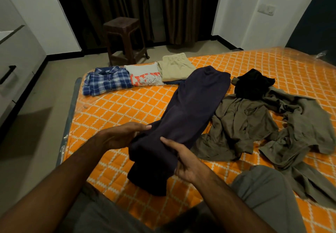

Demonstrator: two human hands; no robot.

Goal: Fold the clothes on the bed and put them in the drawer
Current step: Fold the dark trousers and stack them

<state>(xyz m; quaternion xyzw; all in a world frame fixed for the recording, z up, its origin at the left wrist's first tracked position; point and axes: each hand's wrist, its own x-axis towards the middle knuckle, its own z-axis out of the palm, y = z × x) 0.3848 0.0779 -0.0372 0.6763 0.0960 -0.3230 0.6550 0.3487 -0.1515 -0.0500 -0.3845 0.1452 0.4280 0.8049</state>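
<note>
Both hands clamp dark trousers [183, 120] near end: left hand [118, 136], right hand [185, 161] w/ fingers hidden under cloth. Black garment [254, 83] right of trousers, shape unclear.

Both hands [152, 149] on dark trousers [185, 116] — orange bed [127, 105].

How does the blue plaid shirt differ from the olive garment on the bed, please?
The blue plaid shirt is folded into a neat rectangle; the olive garment lies crumpled and spread out. The plaid shirt sits in a row with other folded clothes at the far edge; the olive garment lies beside the dark trousers that both hands hold. The shirt is checked, the olive garment plain. Both rest on the orange mattress.
</note>
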